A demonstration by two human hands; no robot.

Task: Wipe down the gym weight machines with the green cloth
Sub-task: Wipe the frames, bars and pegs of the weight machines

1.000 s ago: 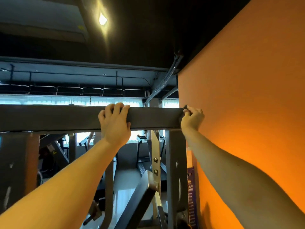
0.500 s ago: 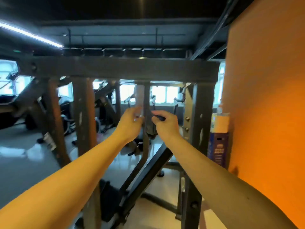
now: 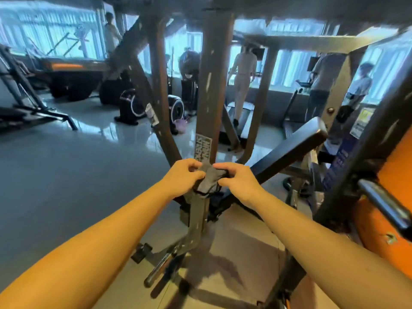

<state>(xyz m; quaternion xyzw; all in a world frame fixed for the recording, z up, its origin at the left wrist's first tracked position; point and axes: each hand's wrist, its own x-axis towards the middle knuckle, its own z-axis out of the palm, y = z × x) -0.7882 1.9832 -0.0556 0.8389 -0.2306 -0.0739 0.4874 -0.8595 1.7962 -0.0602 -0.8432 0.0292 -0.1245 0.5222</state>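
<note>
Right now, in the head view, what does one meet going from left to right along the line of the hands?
Left hand → cloth → right hand → black padded bench → orange wall.

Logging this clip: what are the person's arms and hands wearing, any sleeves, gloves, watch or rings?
Nothing visible. The left hand and right hand are bare, with no gloves, and no rings show. The left forearm and right forearm are uncovered down to the frame's edge: no sleeve, watch, band or marking in view.
</note>
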